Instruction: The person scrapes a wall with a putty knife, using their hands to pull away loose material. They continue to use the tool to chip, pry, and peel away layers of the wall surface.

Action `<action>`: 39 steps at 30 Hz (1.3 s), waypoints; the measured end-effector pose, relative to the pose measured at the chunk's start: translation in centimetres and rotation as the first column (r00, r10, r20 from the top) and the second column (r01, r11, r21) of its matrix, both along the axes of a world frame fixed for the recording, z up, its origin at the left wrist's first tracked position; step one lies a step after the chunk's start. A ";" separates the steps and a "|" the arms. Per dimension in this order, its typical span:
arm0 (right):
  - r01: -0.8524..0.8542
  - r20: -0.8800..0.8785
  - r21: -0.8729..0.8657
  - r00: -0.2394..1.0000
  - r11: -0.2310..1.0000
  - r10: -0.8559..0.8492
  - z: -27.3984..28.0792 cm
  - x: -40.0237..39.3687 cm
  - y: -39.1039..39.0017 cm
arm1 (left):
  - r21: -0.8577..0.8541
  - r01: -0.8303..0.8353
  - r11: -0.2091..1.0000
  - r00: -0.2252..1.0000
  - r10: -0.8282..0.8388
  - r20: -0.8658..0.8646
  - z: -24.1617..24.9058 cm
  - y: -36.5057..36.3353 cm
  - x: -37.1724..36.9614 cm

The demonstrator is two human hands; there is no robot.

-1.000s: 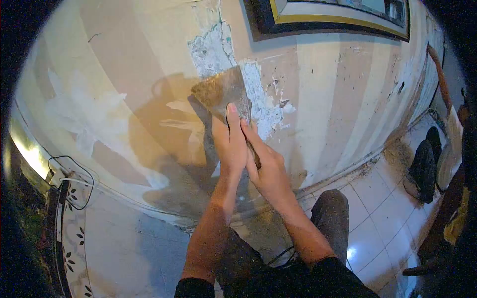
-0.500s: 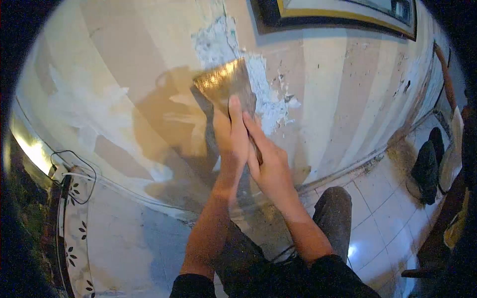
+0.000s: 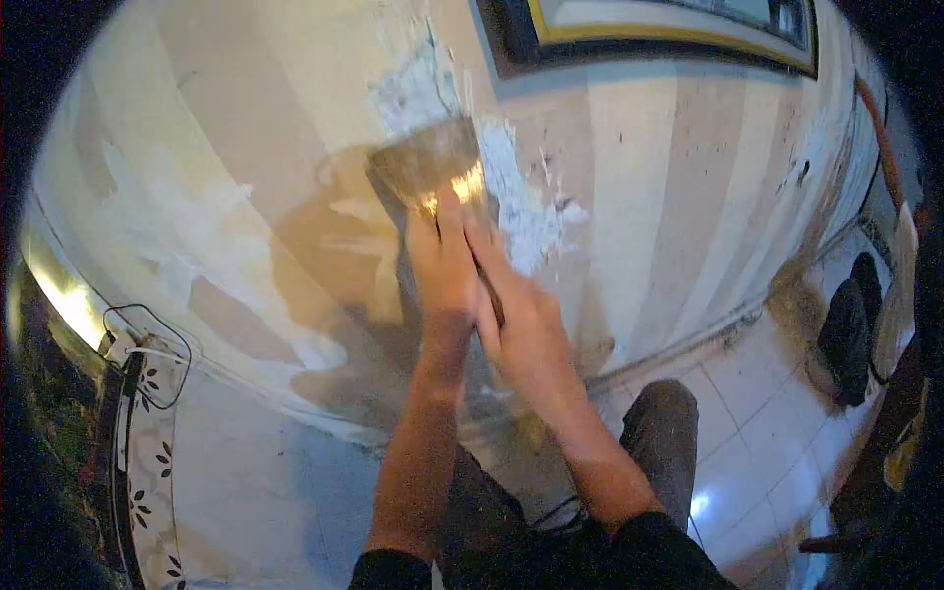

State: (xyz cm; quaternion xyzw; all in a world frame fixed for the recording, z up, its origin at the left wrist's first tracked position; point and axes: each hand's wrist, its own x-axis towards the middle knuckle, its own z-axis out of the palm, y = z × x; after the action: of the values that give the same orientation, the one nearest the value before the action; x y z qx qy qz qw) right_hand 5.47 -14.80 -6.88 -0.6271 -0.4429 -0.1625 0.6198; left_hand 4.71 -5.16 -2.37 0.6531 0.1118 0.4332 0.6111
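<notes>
A broad metal scraper (image 3: 425,157) lies with its blade against the striped wall (image 3: 629,177), over the lower part of a whitish bare patch (image 3: 418,93). My left hand (image 3: 442,265) is closed on the tool just below the blade, fingers pointing up along it. Beside it on the right, my right hand (image 3: 521,315) grips the dark handle (image 3: 490,295), its fingers touching my left hand. Another rough, peeling patch (image 3: 521,197) shows right of the blade. A shadow of hands and tool falls on the wall to the left.
A framed picture (image 3: 649,39) hangs at the top right. At the left are a black cable (image 3: 187,344) and a leaf-patterned strip (image 3: 152,472). Dark shoes (image 3: 844,334) stand on the tiled floor (image 3: 757,442) at the right. My knee (image 3: 664,413) is below the wall.
The scraper and both hands have shifted slightly left and down along the wall. Both hands keep their hold. The view has moved a little.
</notes>
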 end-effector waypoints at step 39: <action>0.016 -0.009 -0.089 1.000 0.996 -0.017 2.2 0.6 0.5 | 0.089 -0.086 0.992 0.982 0.070 0.174 1.7 -0.6 0.5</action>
State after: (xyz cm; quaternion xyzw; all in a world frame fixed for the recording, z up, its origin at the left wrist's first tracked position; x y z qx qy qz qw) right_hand 6.08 -14.29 -4.67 -0.6585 -0.4417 -0.1446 0.5920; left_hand 5.23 -5.77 -0.62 0.6372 0.0637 0.5160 0.5689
